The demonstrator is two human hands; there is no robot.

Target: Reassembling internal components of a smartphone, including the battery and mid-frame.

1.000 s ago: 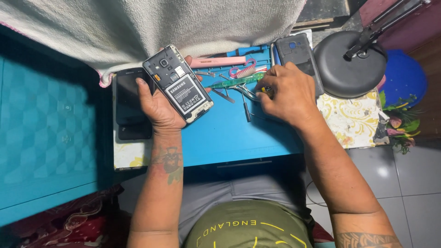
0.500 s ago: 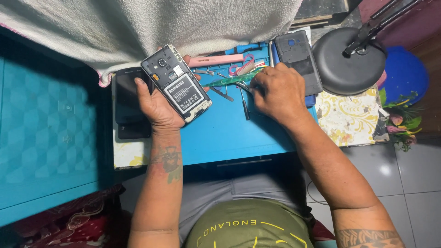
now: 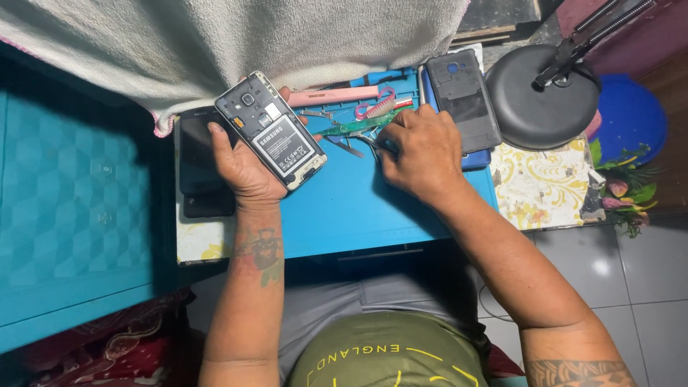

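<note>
My left hand holds an opened phone with its back cover off, battery and camera showing, tilted above the blue work mat. My right hand rests palm-down on the mat, fingers curled over a cluster of small metal tools, tweezers and a green-handled piece among them. Whether those fingers grip one of the tools is hidden. A pink flat tool lies beyond them, along the mat's far edge.
A dark phone back cover lies at the mat's far right corner. Another dark phone lies under my left hand's side. A black round lamp base stands on the right, a white towel hangs at the back, a teal surface on the left.
My right hand has slid left along the mat over the tools. The left hand with the opened phone stays nearly still.
</note>
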